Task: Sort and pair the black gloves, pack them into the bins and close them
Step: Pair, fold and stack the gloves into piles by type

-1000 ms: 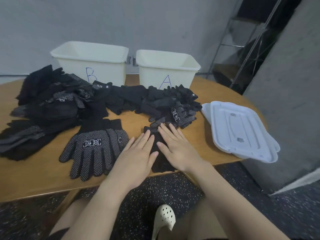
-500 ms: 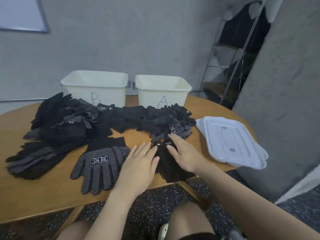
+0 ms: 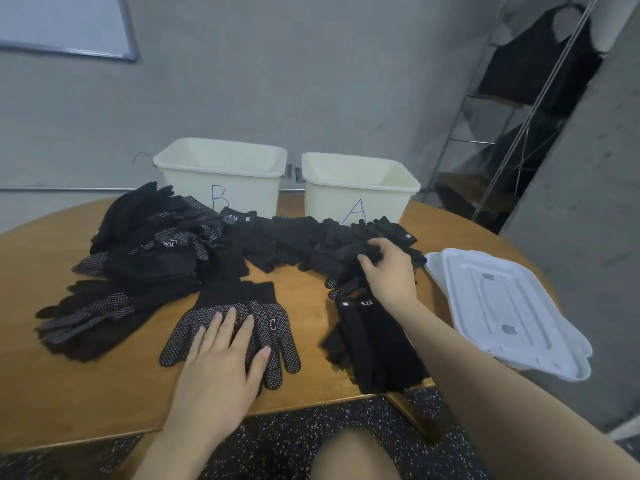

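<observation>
The right hand had left the near plain pair and pinched a glove in the far pile (another pairing began); the left hand lay flat, released, on the dotted pair.

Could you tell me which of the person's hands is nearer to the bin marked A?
The right hand: it grips plain black gloves in the pile just in front of bin A. The left hand lies flat on the dotted gloves near the table's front edge.

The table is smooth wood with a soft shine. The gloves are matt knitted cloth, some with small raised dots. At twelve o'clock both bins are smooth cream plastic; at three o'clock the lids are white plastic.
</observation>
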Demonstrator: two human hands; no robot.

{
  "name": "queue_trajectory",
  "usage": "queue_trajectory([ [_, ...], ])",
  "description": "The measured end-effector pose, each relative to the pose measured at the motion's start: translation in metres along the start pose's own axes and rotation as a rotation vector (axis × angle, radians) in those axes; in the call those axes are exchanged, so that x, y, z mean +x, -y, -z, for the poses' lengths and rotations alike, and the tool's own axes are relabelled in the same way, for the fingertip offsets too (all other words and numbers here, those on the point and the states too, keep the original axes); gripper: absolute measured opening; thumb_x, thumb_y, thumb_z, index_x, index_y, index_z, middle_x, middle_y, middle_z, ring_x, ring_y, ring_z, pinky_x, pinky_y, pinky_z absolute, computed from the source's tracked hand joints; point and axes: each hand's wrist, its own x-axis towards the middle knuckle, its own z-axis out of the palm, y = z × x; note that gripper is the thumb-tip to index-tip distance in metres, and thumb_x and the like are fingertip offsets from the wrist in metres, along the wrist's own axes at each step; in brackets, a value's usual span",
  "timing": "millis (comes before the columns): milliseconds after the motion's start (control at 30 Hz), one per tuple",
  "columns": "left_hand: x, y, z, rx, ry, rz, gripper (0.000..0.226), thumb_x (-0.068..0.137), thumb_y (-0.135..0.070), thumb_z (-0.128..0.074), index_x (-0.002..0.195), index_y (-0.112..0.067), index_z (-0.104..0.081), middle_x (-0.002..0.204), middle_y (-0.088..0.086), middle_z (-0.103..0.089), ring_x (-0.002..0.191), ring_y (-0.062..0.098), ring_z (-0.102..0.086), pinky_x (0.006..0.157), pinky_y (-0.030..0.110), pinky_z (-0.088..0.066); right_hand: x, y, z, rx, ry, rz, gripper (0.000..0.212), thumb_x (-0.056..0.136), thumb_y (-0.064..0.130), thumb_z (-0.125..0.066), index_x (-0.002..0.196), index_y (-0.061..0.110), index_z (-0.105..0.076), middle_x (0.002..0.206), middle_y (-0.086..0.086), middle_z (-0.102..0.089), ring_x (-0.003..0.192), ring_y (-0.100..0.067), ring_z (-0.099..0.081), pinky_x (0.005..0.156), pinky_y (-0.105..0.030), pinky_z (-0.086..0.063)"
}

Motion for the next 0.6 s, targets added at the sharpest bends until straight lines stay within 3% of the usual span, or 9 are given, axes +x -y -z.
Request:
queue_trajectory([
  [67, -0.003, -0.002, 0.000, 0.008, 0.003, 0.001, 0.082, 0.093, -0.068, 0.003, 0.166, -0.032, -0.004, 0.174, -0.003, 0.004, 0.159, 0.015, 0.008, 0.123, 0.032, 0.015, 0.005, 0.002, 0.002, 0.064, -0.005, 0.025, 0.020, 0.096, 0.020, -0.068, 0.116, 0.015, -0.072, 0.097, -0.001, -0.071, 0.082, -0.013, -0.064, 0.084, -0.034, -0.055],
  [133, -0.005, -0.003, 0.000, 0.001, 0.007, 0.006, 0.081, 0.093, -0.069, 0.002, 0.166, -0.032, -0.004, 0.174, -0.004, 0.004, 0.159, 0.014, 0.008, 0.123, 0.032, 0.015, 0.009, 0.004, 0.007, 0.159, 0.002, 0.031, 0.009, 0.097, 0.015, -0.067, 0.101, 0.015, -0.074, 0.087, 0.005, -0.070, 0.077, -0.003, -0.062, 0.077, -0.021, -0.049],
  [200, -0.006, -0.003, 0.000, -0.003, 0.008, 0.013, 0.078, 0.096, -0.069, -0.002, 0.165, -0.032, -0.004, 0.174, -0.003, 0.004, 0.160, 0.014, 0.008, 0.123, 0.032, 0.014, 0.012, 0.008, 0.013, 0.219, 0.010, 0.034, 0.009, 0.096, 0.012, -0.067, 0.096, 0.018, -0.074, 0.083, 0.011, -0.069, 0.075, 0.007, -0.062, 0.071, -0.007, -0.043],
  [267, -0.006, -0.004, -0.001, -0.009, 0.011, 0.023, 0.075, 0.099, -0.068, -0.007, 0.165, -0.032, -0.005, 0.174, -0.003, 0.002, 0.160, 0.015, 0.006, 0.123, 0.033, 0.014, 0.011, 0.010, 0.018, 0.212, 0.026, 0.077, 0.010, 0.096, 0.011, -0.067, 0.097, 0.016, -0.074, 0.083, 0.010, -0.068, 0.075, 0.012, -0.059, 0.069, -0.003, -0.041],
  [400, -0.004, -0.006, 0.001, -0.067, 0.002, 0.030, 0.072, 0.102, -0.065, -0.018, 0.165, -0.030, -0.018, 0.173, -0.002, -0.009, 0.160, 0.017, -0.003, 0.124, 0.032, 0.006, 0.003, 0.011, 0.028, 0.155, 0.120, 0.152, 0.010, 0.095, 0.016, -0.066, 0.097, 0.018, -0.076, 0.091, 0.007, -0.071, 0.082, 0.006, -0.061, 0.071, -0.005, -0.043],
  [533, -0.003, -0.011, 0.007, -0.092, -0.014, 0.052, 0.065, 0.103, -0.062, -0.030, 0.159, -0.030, -0.039, 0.168, -0.003, -0.031, 0.156, 0.018, -0.022, 0.127, 0.036, -0.015, -0.001, 0.003, 0.031, 0.043, 0.178, 0.125, 0.016, 0.094, 0.031, -0.067, 0.078, 0.030, -0.071, 0.081, 0.010, -0.065, 0.075, 0.002, -0.058, 0.067, -0.020, -0.043],
  [600, -0.002, -0.013, 0.009, -0.077, -0.019, 0.064, 0.060, 0.103, -0.059, -0.034, 0.154, -0.030, -0.047, 0.164, -0.004, -0.039, 0.152, 0.018, -0.029, 0.125, 0.038, -0.021, 0.002, 0.001, 0.031, -0.077, 0.137, 0.183, 0.010, 0.095, 0.032, -0.067, 0.090, 0.025, -0.072, 0.093, 0.009, -0.062, 0.083, -0.004, -0.058, 0.074, -0.025, -0.046],
])
